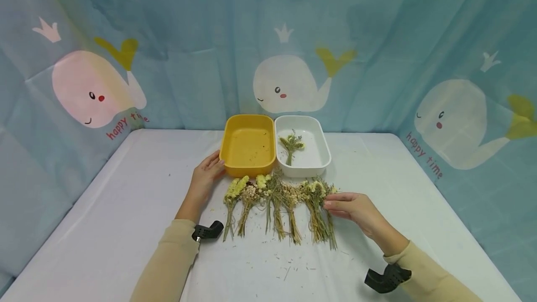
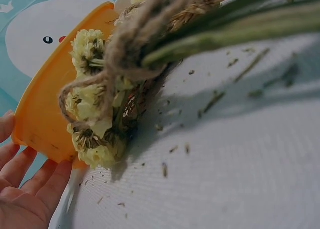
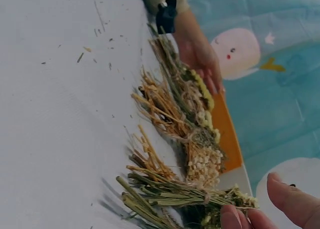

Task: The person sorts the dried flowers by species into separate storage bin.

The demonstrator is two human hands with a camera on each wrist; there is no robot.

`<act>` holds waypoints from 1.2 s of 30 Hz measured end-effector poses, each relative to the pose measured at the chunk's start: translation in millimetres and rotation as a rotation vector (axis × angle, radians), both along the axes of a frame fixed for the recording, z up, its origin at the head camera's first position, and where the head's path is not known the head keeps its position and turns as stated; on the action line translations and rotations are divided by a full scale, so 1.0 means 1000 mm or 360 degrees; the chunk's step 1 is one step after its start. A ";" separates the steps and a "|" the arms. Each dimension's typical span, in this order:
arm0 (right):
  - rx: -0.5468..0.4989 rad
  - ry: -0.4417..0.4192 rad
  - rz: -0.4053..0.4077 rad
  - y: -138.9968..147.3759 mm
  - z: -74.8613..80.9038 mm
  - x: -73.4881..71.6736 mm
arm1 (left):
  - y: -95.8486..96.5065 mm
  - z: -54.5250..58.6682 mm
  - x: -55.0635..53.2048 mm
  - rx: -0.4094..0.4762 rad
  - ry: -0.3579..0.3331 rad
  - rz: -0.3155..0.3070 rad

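At table rear: yellow bin & white bin side by side, yellow on person's L, white on R.
Yellow bin floor: a few loose bits.
White bin floor: 1 small flower bundle, heads rearward, stems toward front.
Bundle row: dried-flower bundles, laid side by side just in front of bins; heads toward bins, stems toward person; twine tied round nearest one in L wrist view.
L hand: at front L part of yellow bin; fingers extended, slightly spread, tips on outer wall, nothing in grasp.
R hand: at R end of row, beside heads of end bundle; fingers part bent, thumb spaced well off them, nothing pinched; fingertip contact w/ bundle: cannot tell.
Wrists: beige sleeves, 1 blk. device each.
Tablecloth: white, w/ stem scraps fwd. of row.
Backdrop: blue curtain, whale prints, txt. "happy time".
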State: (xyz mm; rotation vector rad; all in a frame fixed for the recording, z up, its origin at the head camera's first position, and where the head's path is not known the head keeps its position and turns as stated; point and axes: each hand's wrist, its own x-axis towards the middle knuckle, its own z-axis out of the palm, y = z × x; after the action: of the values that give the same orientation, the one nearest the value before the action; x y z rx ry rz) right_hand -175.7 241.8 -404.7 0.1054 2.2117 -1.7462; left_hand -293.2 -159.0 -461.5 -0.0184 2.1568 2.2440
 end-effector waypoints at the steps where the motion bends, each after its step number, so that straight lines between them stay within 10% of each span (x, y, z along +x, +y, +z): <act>1: 0.0023 0.0004 0.0001 -0.001 -0.001 0.000 | 0.000 0.000 0.000 -0.0001 -0.0006 0.0000; 36: 0.0228 -0.0017 -0.0059 -0.022 -0.024 -0.011 | 0.003 0.004 0.004 0.0118 -0.0022 0.0004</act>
State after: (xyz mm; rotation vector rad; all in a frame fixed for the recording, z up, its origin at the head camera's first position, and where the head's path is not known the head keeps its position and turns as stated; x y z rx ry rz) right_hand -186.7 220.3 -428.2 0.1889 2.3397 -1.6003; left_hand -288.9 -156.2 -457.0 -0.0344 2.0667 2.3159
